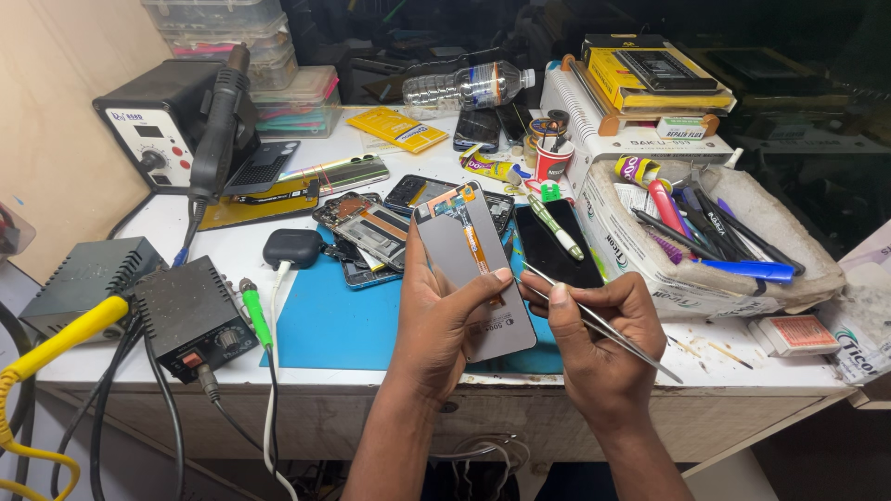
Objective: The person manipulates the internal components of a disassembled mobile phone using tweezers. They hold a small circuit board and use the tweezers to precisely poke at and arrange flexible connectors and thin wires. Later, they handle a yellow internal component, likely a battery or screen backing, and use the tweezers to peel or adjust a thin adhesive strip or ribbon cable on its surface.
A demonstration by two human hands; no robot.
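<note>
L hand (444,311) grips phone screen (473,269) | R hand (594,325) pinches tweezers (594,320) | cluttered white bench (232,250), blue mat (325,325)

Phone repair workshop — hot-air station (162,116), opened phones (371,232); cluttered bench (232,250)

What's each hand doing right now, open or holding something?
Left hand: closed around a phone screen panel, back side up.
Right hand: closed on metal tweezers, tips by the panel's edge.

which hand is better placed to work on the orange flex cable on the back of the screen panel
Right, probably. The right hand holds the tweezers, tips close to the orange flex cable. The left hand is busy gripping the screen panel.
</note>
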